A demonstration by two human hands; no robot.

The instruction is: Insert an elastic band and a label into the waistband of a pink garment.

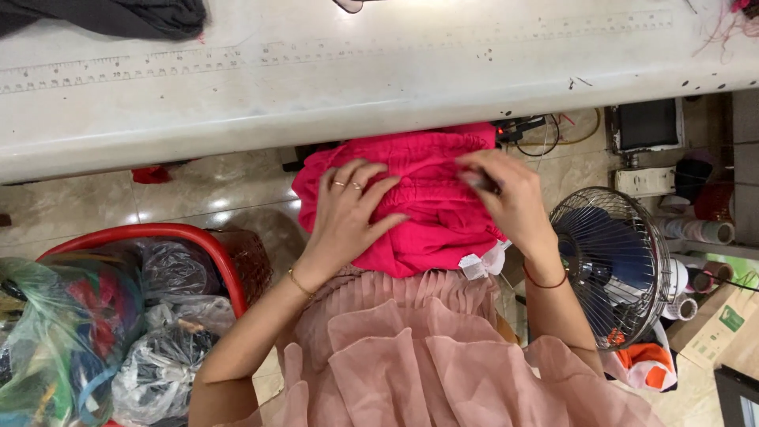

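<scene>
A bright pink garment (pixel 427 205) lies bunched on my lap, below the edge of the white work table (pixel 356 87). My left hand (pixel 348 209) presses on the left part of the fabric, its fingers spread and curled into the folds. My right hand (pixel 506 194) rests on the garment's right side and pinches a small dark tool (pixel 484 182) between thumb and fingers against the cloth. A white label (pixel 484 262) hangs from the garment's lower edge. My pale pink pleated skirt (pixel 411 348) lies under it.
A red basket (pixel 198 236) of plastic bags filled with scraps stands at left. A small blue fan (pixel 613 265) stands at right, beside thread cones, rolls and a cardboard box (pixel 723 328). Dark cloth (pixel 118 16) lies on the table's far left corner.
</scene>
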